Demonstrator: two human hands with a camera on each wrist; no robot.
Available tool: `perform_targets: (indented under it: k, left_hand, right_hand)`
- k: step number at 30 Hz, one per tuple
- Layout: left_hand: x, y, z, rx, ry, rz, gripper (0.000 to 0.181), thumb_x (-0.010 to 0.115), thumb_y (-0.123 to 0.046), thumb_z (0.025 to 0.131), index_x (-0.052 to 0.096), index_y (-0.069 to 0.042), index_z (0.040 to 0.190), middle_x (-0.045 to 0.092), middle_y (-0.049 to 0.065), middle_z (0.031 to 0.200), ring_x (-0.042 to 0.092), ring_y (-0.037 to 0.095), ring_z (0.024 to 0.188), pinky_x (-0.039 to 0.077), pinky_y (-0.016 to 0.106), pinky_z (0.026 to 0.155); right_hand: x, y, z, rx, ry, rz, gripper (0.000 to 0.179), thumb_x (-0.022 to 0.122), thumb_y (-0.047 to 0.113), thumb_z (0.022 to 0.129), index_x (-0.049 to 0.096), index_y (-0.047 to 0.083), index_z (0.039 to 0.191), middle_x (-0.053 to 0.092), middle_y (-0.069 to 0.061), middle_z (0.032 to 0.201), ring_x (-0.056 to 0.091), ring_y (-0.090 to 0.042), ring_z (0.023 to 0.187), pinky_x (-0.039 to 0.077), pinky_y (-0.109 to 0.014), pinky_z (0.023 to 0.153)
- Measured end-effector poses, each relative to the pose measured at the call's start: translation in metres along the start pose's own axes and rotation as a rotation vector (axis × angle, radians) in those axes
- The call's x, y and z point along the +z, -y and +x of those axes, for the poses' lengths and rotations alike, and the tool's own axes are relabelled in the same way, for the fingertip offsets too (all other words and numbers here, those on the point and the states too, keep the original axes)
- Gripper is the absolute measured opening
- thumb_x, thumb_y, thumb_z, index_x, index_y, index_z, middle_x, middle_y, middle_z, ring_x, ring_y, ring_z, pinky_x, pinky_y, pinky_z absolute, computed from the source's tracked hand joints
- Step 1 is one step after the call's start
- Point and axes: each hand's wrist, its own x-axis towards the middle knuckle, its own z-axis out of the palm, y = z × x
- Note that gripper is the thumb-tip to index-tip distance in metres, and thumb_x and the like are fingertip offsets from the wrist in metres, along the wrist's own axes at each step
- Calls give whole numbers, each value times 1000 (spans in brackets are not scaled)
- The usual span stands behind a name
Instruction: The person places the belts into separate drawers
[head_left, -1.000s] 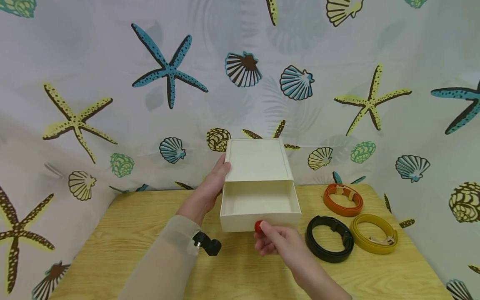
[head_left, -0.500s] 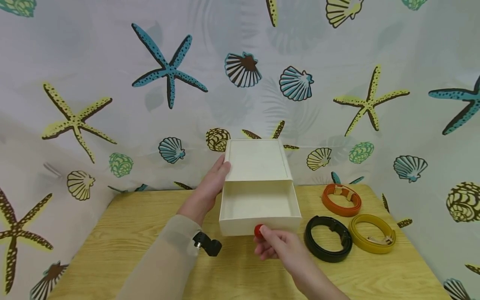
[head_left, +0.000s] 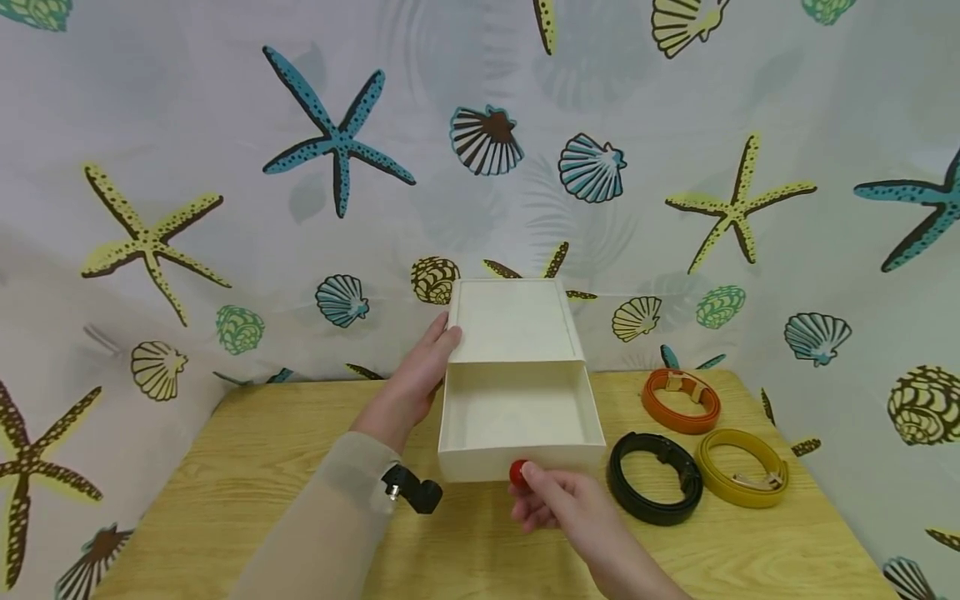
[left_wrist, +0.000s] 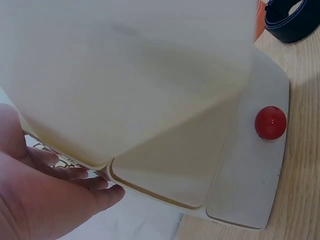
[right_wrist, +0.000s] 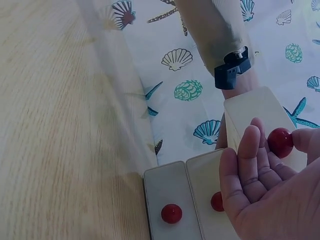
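A white drawer box (head_left: 517, 321) stands at the middle of the table's far side. Its top drawer (head_left: 468, 463) is pulled well out, and its bare inside shows. Thumb and fingers of my right hand (head_left: 573, 508) pinch the red knob (head_left: 517, 473) on that drawer's front; the right wrist view gives the pinch on the knob (right_wrist: 281, 143) close up. My left hand (head_left: 412, 379) rests against the box's left side, fingers extended along it in the left wrist view. Two lower drawer fronts, each with a red knob (right_wrist: 171, 213), appear in the right wrist view.
To the right of the box lie three coiled belts: an orange one (head_left: 681, 401), a black one (head_left: 655, 479) and a yellow one (head_left: 742, 468). A patterned cloth (head_left: 480, 217) with starfish and shells hangs behind the wooden table (head_left: 247, 467).
My right hand has drawn the top drawer a little farther out, toward me. My left hand keeps its place at the box's side.
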Motion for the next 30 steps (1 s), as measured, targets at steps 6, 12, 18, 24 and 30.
perform_targets:
  k: [6, 12, 18, 24, 30]
  left_hand:
    - [-1, 4, 2, 25, 34, 13, 74, 38, -51, 118, 0, -34, 179, 0, 3, 185, 9, 33, 167, 17, 60, 131]
    - [-2, 6, 2, 47, 58, 30, 73, 35, -52, 118, -2, -33, 179, -4, 0, 185, 4, 31, 168, 13, 60, 131]
    - [-2, 8, 2, 64, 60, 60, 73, 33, -53, 118, -2, -34, 179, -2, 0, 185, 8, 32, 167, 15, 63, 130]
    - [-3, 10, 3, 81, 70, 72, 72, 33, -54, 118, -1, -36, 179, -1, 0, 185, 10, 32, 166, 16, 65, 129]
    - [-3, 10, 3, 88, 75, 78, 71, 33, -55, 118, 0, -40, 178, 2, 1, 185, 16, 34, 164, 20, 66, 128]
  right_hand:
    - [-1, -1, -5, 15, 30, -1, 56, 60, 51, 113, 78, -2, 114, 77, -6, 94, 71, -19, 84, 59, -34, 86]
    - [-2, -3, -9, 31, 44, 0, 57, 59, 52, 113, 78, -2, 116, 77, -6, 95, 71, -20, 86, 59, -34, 88]
    - [-2, -5, -9, 30, 53, 13, 55, 59, 49, 114, 77, -2, 116, 76, -6, 94, 71, -20, 85, 59, -34, 86]
    - [-3, -6, -8, 28, 55, 20, 53, 57, 47, 115, 77, -3, 118, 76, -6, 94, 71, -19, 85, 59, -34, 86]
    - [-2, -8, -8, 26, 58, 21, 52, 57, 45, 116, 77, -3, 117, 76, -6, 93, 71, -20, 85, 60, -34, 85]
